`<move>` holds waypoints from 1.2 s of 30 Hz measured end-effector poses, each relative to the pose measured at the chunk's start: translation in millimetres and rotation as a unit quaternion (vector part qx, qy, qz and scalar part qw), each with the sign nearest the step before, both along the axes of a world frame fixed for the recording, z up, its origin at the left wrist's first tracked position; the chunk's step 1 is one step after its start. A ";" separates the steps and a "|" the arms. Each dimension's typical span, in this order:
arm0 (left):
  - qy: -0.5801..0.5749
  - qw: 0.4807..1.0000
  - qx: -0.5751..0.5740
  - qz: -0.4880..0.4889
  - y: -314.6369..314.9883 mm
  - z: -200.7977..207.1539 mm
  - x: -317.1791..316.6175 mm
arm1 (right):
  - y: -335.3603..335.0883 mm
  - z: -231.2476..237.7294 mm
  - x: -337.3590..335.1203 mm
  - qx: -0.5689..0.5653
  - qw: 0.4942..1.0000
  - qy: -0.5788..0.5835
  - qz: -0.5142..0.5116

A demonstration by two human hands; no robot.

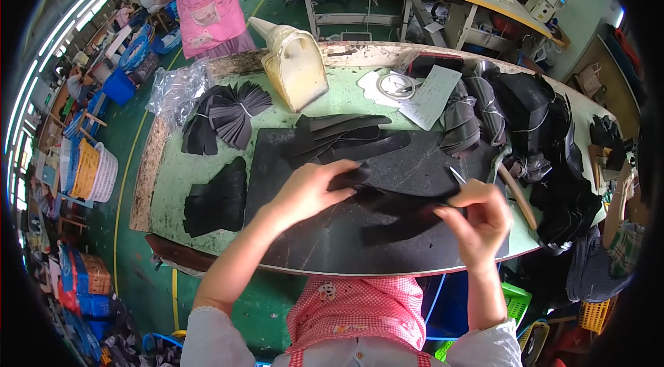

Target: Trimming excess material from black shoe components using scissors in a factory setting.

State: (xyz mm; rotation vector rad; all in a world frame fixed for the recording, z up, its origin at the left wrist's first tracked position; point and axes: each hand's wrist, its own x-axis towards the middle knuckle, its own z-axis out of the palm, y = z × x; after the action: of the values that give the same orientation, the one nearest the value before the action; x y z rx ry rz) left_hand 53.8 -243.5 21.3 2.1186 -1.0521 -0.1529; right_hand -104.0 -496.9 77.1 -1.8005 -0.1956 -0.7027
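A curved strip of black material point(404, 202), leather-like, is stretched between my two hands above a dark board point(297, 246). My left hand point(310, 190) pinches its left end between thumb and fingers. At the other end, my right hand point(481, 218) grips the strip, fingers curled; a slim pointed metal tip point(456, 175) sticks up beside them, its tool mostly hidden by the hand. Beyond the strip lie overlapping loose black pieces point(346, 133). To the left, a pile of black pieces point(218, 197) rests on the green tabletop point(166, 194).
Tied bundles of dark pieces point(238, 112) lie far left by a clear plastic bag point(176, 90). A cream cut-open jug point(304, 80) stands at the back near a paper sheet point(432, 97). A wooden-handled tool point(517, 195) and black heaps point(532, 114) are right. Other people work nearby.
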 end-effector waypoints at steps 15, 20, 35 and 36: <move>0.534 0.816 -0.159 -0.153 -14.9 20.9 -32.0 | 8.2 -3.5 28.5 0.073 0.970 0.198 0.121; 0.508 0.838 -0.112 -0.164 -8.9 24.0 -35.8 | 3.2 -12.4 26.3 0.091 0.975 0.187 0.081; 0.478 0.857 -0.151 -0.118 -3.4 8.8 -10.8 | 28.3 26.6 4.5 -0.011 0.916 0.221 0.336; 0.523 0.828 -0.139 -0.146 -11.0 17.9 -16.8 | 32.0 17.7 11.7 -0.019 0.934 0.201 0.295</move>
State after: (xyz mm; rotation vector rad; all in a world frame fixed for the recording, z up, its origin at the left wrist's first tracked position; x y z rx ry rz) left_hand 37.0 -254.5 39.3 1.2404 -0.6252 -1.0985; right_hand -92.3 -464.9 94.9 -1.7530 -0.4495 0.0991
